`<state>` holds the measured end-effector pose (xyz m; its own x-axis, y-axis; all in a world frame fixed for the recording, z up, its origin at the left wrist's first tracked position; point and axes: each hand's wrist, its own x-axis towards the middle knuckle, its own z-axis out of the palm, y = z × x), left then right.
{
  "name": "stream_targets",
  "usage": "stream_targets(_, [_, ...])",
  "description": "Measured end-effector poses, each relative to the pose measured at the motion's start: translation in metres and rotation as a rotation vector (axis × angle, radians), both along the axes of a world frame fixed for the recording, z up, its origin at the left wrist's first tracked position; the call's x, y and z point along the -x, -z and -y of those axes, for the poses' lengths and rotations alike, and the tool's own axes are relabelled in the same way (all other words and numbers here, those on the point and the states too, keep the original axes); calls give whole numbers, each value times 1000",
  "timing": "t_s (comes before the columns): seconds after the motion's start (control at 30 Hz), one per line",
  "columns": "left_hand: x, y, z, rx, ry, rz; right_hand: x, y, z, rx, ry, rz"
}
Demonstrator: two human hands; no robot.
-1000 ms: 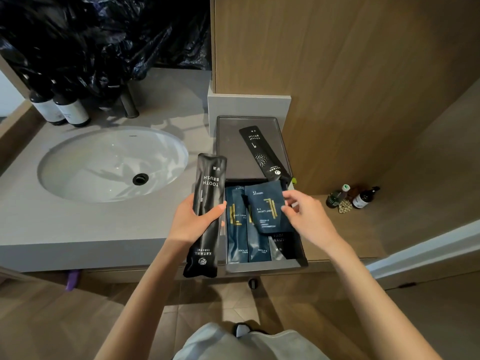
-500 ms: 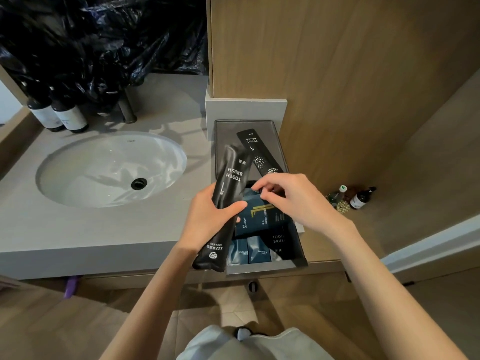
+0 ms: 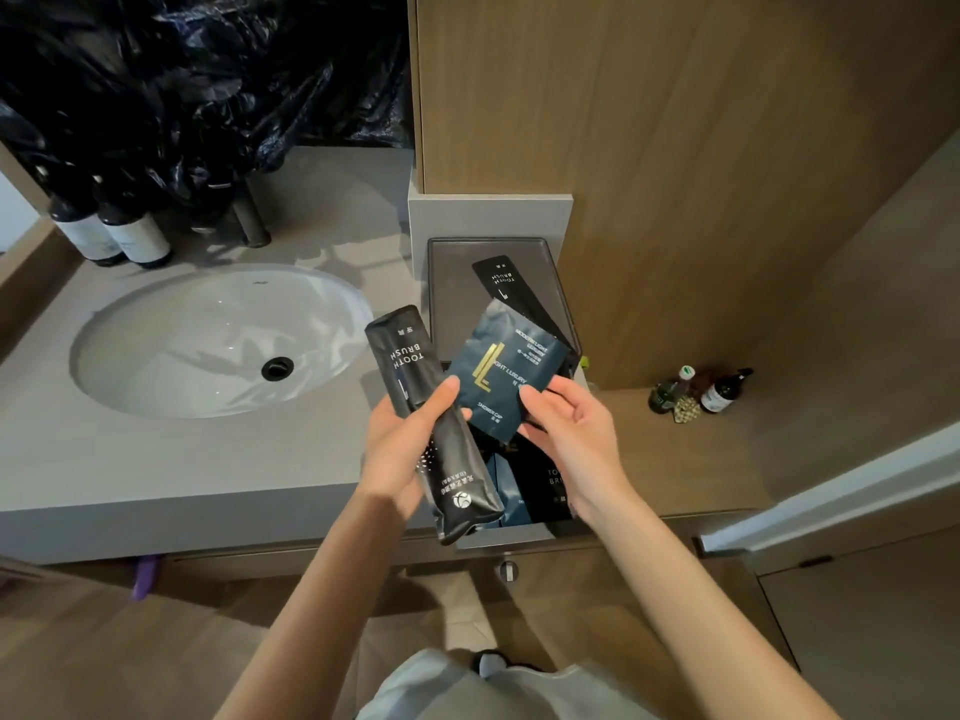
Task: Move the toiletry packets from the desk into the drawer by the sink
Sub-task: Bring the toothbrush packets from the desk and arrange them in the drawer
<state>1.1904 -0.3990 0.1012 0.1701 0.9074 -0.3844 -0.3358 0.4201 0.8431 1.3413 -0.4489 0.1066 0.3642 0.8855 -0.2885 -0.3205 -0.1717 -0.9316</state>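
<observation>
Drawer (image 3: 506, 538) open to access from above. Rear tray (image 3: 462, 304) mostly bare; one toothbrush packet (image 3: 506, 285) lies across it. Wood panel (image 3: 675, 200) bounds right side.

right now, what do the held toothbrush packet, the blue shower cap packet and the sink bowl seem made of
Held toothbrush packet: matte black plastic film, probably; it creases and bulges softly. Blue shower cap packet: film with satin sheen, gold foil-like print. White sink bowl: glossy ceramic, likely; sharp reflections.

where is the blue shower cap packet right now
In the head view, the shower cap packet is held in the right hand, just right of centre above the open drawer, beside the toothbrush packet in the left hand.
</observation>
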Motion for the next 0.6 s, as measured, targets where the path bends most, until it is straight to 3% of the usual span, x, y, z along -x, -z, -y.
stream_targets(0.2, [0,5,4,-90,-95,-186,-11,-1,-4,-29,63,140])
stream_targets(0.33, [14,9,-5,-131,-104,-259,-46,2,-2,83,-168,632])
stream_targets(0.43, [20,12,-8,-155,-105,-291,-58,13,-1,185,-350,898])
stream_targets(0.6, [21,12,-7,-186,-84,-293,-53,31,-2,227,-475,946])
